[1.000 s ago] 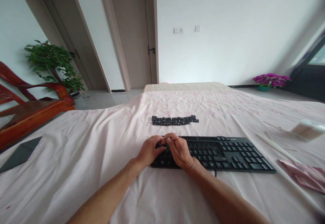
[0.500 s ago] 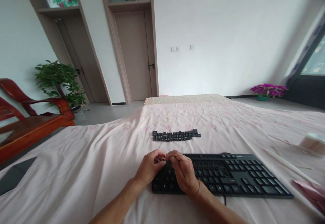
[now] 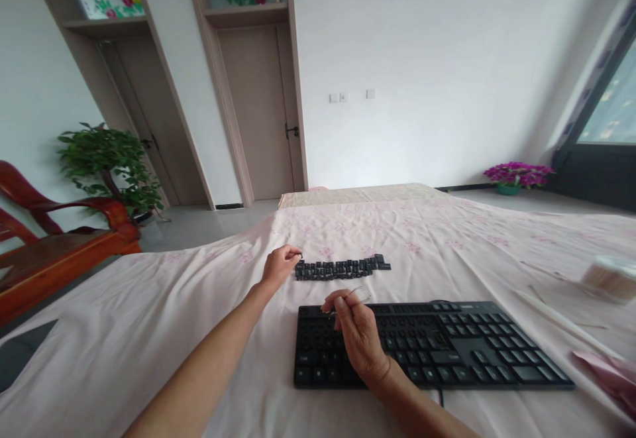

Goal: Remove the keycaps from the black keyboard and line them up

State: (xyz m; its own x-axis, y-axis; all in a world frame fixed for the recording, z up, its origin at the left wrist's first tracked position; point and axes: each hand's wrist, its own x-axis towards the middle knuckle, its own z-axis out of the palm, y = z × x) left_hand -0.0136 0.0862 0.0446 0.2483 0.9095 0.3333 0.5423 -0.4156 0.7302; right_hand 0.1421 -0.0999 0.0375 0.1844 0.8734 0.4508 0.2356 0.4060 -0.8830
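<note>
My left hand [image 3: 281, 264] reaches out to the left end of the rows of loose black keycaps [image 3: 342, 268]. A small black keycap [image 3: 300, 256] is pinched between its fingertips. Above the left half of the black keyboard [image 3: 472, 352], my right hand [image 3: 358, 335] is closed on a thin wire keycap puller [image 3: 364, 291], whose loop sticks out past the fingers. Part of the keyboard is hidden under that hand. Several of its upper-left key places look bare of caps.
Cotton swabs [image 3: 542, 270] and a round tub of swabs [image 3: 611, 279] lie at the right, near a pink cloth [image 3: 603, 375]. A dark flat panel [image 3: 24, 352] is at the left edge. A pink floral cloth [image 3: 199, 332] covers the table, and a wooden chair [image 3: 84, 226] stands left.
My left hand has moved forward from beside the right hand to the keycap rows, carrying a keycap. My right hand stays over the keyboard with the puller.
</note>
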